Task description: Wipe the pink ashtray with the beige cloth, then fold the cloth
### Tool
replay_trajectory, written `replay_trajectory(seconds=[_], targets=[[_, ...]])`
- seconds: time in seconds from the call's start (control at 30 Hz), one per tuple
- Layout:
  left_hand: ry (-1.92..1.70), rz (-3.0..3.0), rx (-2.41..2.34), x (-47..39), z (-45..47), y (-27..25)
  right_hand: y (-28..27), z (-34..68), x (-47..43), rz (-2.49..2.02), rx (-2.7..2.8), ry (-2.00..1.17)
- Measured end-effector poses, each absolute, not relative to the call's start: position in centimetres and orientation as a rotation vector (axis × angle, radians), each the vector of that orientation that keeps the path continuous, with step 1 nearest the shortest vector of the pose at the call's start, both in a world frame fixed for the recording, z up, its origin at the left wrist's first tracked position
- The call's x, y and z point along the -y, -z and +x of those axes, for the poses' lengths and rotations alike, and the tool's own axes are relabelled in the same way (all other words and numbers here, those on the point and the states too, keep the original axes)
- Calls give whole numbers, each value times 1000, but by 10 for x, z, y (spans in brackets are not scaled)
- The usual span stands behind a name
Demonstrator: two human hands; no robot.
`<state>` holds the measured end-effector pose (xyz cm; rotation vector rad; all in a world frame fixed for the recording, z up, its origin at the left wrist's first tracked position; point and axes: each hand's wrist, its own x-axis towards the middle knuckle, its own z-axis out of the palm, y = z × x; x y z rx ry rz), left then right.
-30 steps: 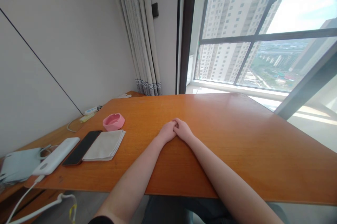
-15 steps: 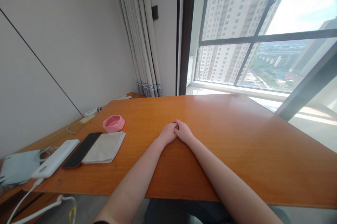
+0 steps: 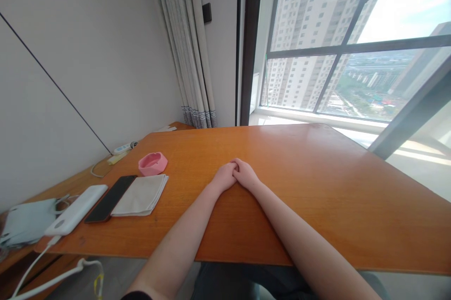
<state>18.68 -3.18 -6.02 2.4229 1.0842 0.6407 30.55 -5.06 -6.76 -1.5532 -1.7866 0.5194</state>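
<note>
My left hand (image 3: 224, 177) and my right hand (image 3: 246, 174) rest clasped together on the orange-brown wooden table (image 3: 331, 196). Their fingers are closed around each other, and the right thumb side crosses over the left fingers. No object shows between the palms, whose inner sides are hidden. Both forearms reach in from the near edge. Left of my hands and apart from them lies a folded pale cloth (image 3: 141, 195). A dark phone (image 3: 111, 199) is right beside the cloth, and a pink ashtray (image 3: 152, 164) sits just behind it.
At the left edge lie a white power bank (image 3: 76, 211) with a white cable (image 3: 32, 267) plugged in, and a pale blue-grey pouch (image 3: 28, 222). A power strip (image 3: 123, 148) stands near the wall. Behind the table are a curtain (image 3: 183, 46) and a large window (image 3: 317, 79).
The whole view has shifted very slightly. My hands stay clasped in the same place, and the things on the table have not moved.
</note>
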Motion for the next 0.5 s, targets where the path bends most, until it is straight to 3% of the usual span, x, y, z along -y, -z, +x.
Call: replay_trajectory(seconds=[0.3,0.43,0.5], targets=[[-599,2518,-1015,18,161,43,73,306,47,-1519,1755,-543],[-1116,2425,-1833,-6,82,20,73,307,48,-1511,1810,-559],[-1202,2243,-2232,-12,36,15,72,307,49,-1518,1855,-532]])
